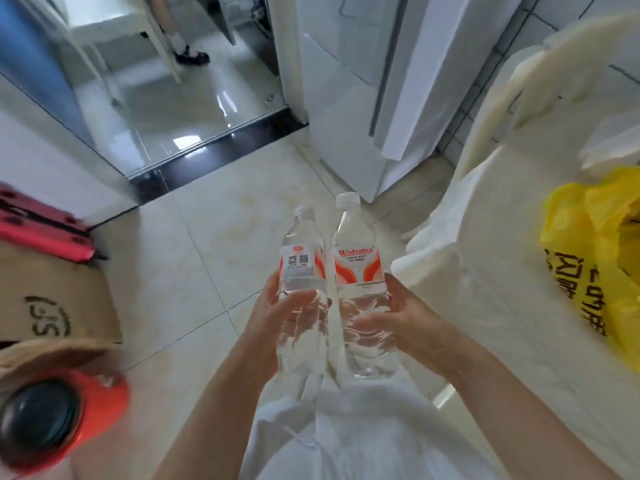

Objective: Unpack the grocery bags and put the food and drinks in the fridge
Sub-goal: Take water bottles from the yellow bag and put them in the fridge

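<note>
I hold two clear water bottles upright in front of me, side by side and nearly touching. My left hand (273, 308) grips the left bottle (303, 268), whose white label shows QR codes. My right hand (401, 317) grips the right bottle (358, 271), which has a red and white label. Both have white caps. The white fridge (363, 98) stands ahead to the upper right, its doors closed. A white cloth bag (485, 254) sits on the right with a yellow plastic bag (595, 244) inside it.
Beige floor tiles (214, 237) stretch between me and the fridge. A brown paper bag (52, 299), a red case (41, 230) and a red round container (55, 414) lie at the left. A doorway with a dark threshold (207, 157) opens to the upper left.
</note>
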Action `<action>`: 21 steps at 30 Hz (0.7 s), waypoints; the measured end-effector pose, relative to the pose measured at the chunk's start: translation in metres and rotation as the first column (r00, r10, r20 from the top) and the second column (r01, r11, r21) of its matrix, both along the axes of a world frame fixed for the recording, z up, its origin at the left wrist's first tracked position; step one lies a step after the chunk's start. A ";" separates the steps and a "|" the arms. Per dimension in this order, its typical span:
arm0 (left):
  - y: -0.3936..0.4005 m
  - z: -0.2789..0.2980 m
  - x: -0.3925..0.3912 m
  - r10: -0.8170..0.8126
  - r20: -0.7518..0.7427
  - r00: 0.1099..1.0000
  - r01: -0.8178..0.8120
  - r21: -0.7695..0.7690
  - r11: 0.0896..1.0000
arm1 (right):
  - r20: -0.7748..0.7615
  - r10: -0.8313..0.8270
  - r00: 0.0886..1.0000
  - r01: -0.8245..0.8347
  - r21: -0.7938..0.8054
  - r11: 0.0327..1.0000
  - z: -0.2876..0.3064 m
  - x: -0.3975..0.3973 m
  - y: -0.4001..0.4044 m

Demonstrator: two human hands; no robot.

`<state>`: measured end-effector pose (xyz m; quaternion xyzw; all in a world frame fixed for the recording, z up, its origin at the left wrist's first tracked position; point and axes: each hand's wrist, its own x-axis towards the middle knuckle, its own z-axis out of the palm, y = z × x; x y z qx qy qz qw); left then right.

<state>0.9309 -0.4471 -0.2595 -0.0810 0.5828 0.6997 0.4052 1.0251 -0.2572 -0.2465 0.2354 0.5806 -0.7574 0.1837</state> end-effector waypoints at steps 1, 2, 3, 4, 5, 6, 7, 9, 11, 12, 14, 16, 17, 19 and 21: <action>-0.007 -0.001 -0.004 0.043 0.005 0.999 -0.043 -0.009 0.999 | 0.010 0.019 1.000 -0.019 -0.016 1.000 0.000 -0.010 -0.004; -0.013 -0.001 -0.008 0.086 0.007 0.996 -0.085 -0.020 0.996 | 0.014 0.045 0.999 -0.044 -0.030 0.999 0.001 -0.020 -0.008; -0.019 -0.001 -0.013 0.126 0.008 0.992 -0.125 -0.035 0.992 | 0.022 0.067 0.998 -0.066 -0.041 0.997 0.000 -0.031 -0.010; -0.023 -0.001 -0.018 0.168 0.010 0.986 -0.168 -0.049 0.985 | 0.031 0.081 0.996 -0.080 -0.049 0.996 -0.001 -0.041 -0.012; -0.027 -0.001 -0.024 0.210 0.013 0.978 -0.209 -0.060 0.976 | 0.040 0.090 0.995 -0.088 -0.051 0.995 -0.001 -0.052 -0.013; -0.031 -0.001 -0.031 0.245 0.016 0.970 -0.243 -0.068 0.968 | 0.051 0.099 0.994 -0.096 -0.046 0.994 -0.003 -0.064 -0.014; -0.034 -0.002 -0.039 0.268 0.013 0.963 -0.267 -0.077 0.961 | 0.065 0.106 0.992 -0.103 -0.042 0.994 -0.005 -0.076 -0.014; -0.037 -0.004 -0.058 0.313 0.006 0.950 -0.311 -0.098 0.945 | 0.092 0.112 0.989 -0.108 -0.050 0.993 -0.009 -0.102 -0.012; -0.037 -0.005 -0.079 0.358 0.008 0.934 -0.355 -0.115 0.928 | 0.113 0.113 0.987 -0.106 -0.069 0.992 -0.011 -0.130 -0.009; -0.036 -0.006 -0.092 0.371 0.008 0.928 -0.368 -0.123 0.922 | 0.121 0.123 0.985 -0.114 -0.081 0.990 -0.011 -0.145 -0.006; -0.031 -0.003 -0.111 0.384 0.004 0.923 -0.381 -0.123 0.916 | 0.120 0.137 0.983 -0.125 -0.102 0.987 -0.006 -0.168 -0.001; -0.026 -0.002 -0.137 0.414 0.016 0.910 -0.409 -0.124 0.904 | 0.131 0.145 0.981 -0.132 -0.101 0.986 -0.002 -0.199 0.006; -0.024 -0.002 -0.149 0.421 0.017 0.907 -0.416 -0.127 0.901 | 0.134 0.143 0.981 -0.131 -0.095 0.987 0.001 -0.213 0.008; -0.018 -0.001 -0.172 0.426 0.013 0.905 -0.420 -0.137 0.897 | 0.130 0.131 0.983 -0.120 -0.087 0.989 0.004 -0.241 0.013; -0.013 -0.001 -0.194 0.429 0.016 0.903 -0.423 -0.144 0.895 | 0.127 0.108 0.986 -0.099 -0.077 0.992 0.005 -0.267 0.015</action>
